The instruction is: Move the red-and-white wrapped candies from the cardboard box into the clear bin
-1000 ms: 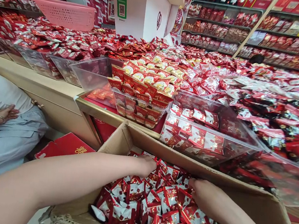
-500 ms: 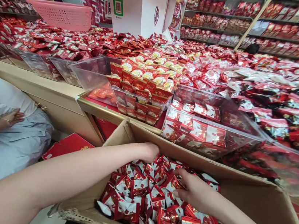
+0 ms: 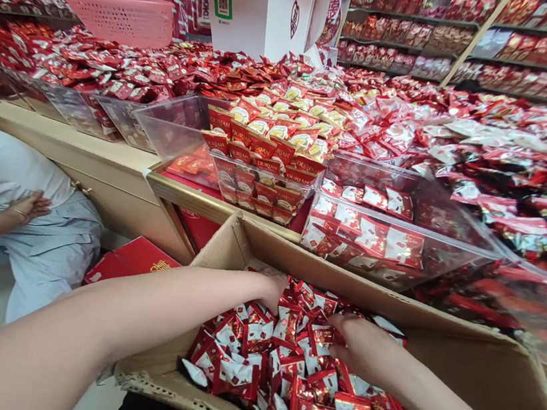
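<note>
A cardboard box [image 3: 478, 373] in front of me holds a loose heap of small red-and-white wrapped candy packets [image 3: 238, 378]. My left hand [image 3: 272, 288] reaches into the back of the heap, knuckles up; its fingertips are hidden behind the hand and among the packets. To its right, my right hand [image 3: 354, 340] rests on the heap, thumb and fingers apart, its tips down among the packets. No packet is visibly lifted by either hand.
Beyond the box, a clear bin [image 3: 379, 246] holds similar packets beside stacked durian packets [image 3: 265, 153]. A pink basket [image 3: 119, 18] sits on heaped packets. At left, a seated person [image 3: 37, 201] is near a red box [image 3: 132, 260]. Shelves stand behind.
Both hands have sunk slightly deeper into the packets, and a few packets between them have shifted. The camera view has moved a little.
</note>
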Demonstrator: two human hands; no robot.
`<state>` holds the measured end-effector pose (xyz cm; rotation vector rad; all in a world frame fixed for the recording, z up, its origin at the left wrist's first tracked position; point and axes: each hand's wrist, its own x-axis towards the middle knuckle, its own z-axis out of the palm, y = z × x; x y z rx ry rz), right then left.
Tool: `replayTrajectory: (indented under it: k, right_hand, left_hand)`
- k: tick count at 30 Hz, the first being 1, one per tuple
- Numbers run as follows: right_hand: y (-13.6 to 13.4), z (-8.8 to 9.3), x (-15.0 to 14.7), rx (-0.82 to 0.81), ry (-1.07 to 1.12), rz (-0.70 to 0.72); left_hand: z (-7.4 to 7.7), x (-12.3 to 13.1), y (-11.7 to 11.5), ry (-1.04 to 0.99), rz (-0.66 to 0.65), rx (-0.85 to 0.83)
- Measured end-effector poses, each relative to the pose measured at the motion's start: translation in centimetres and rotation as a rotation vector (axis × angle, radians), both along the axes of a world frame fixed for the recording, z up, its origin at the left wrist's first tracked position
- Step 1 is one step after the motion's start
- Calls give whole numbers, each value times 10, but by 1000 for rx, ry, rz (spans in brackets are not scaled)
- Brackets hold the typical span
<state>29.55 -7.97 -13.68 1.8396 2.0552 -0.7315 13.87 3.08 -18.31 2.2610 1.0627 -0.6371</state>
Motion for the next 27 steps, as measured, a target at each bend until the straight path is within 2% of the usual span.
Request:
replayTrajectory:
  k: [4, 10, 14, 16, 20, 23, 25, 27]
  right_hand:
    - [-1, 0, 2, 9, 26, 7]
    - [-2, 0, 6, 24, 71, 17]
    - [0, 2, 7, 75, 113, -7]
    - [2, 7, 5, 108, 288, -74]
    - [4, 21, 2, -20, 836, -277]
    - [2, 34, 2, -47, 975, -357]
    - [0, 44, 3, 72, 939, -325]
    - [-3, 54, 4, 327, 802, -222]
  left_hand:
    - [9, 2, -6, 73, -33, -17]
    - [29, 7, -18, 33, -64, -60]
    - [53, 4, -11, -78, -53, -3]
    - [67, 1, -9, -178, -70, -18]
    - [88, -8, -13, -457, 12, -247]
    - [100, -15, -14, -627, 112, -478]
    - [107, -19, -11, -642, 168, -660]
    - [112, -22, -7, -598, 259, -872]
